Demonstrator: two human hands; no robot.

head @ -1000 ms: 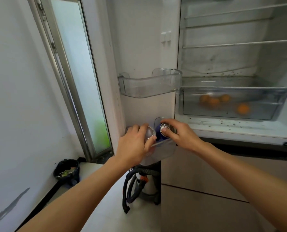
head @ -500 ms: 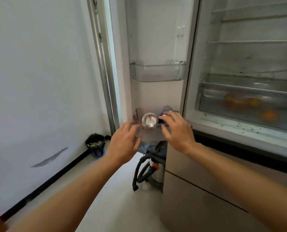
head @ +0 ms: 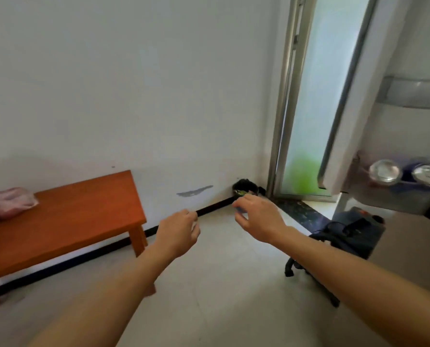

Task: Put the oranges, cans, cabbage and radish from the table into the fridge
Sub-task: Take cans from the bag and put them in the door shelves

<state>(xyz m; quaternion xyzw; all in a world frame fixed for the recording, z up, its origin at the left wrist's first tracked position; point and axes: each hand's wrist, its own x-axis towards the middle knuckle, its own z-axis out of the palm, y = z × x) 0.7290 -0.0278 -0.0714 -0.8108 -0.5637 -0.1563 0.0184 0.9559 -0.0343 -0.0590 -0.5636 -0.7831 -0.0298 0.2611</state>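
White wall (head: 108, 83) fills most of the view, pale tiled floor (head: 221, 296) beneath it. On the left, against that wall, stands the orange wooden tabletop (head: 66, 221). On the right edge the open fridge door (head: 409, 46) shows its inner side, with a frosted glass door (head: 316, 96) just beside it. A dark vacuum cleaner (head: 351, 234) sits on the floor below the fridge door.

Both arms reach out mid-air over the floor. The left hand (head: 178, 231) has a loose grip, fingers half curled, nothing in it. The right hand (head: 259, 216) is the same, a relaxed and empty grip.

The two cans (head: 385, 171) stand upright side by side in the lower door shelf (head: 394, 199), silver tops showing.

A pinkish plastic bag (head: 8, 202) lies on the tabletop's left end, its contents impossible to make out. A small black bin (head: 244, 187) sits in the corner.
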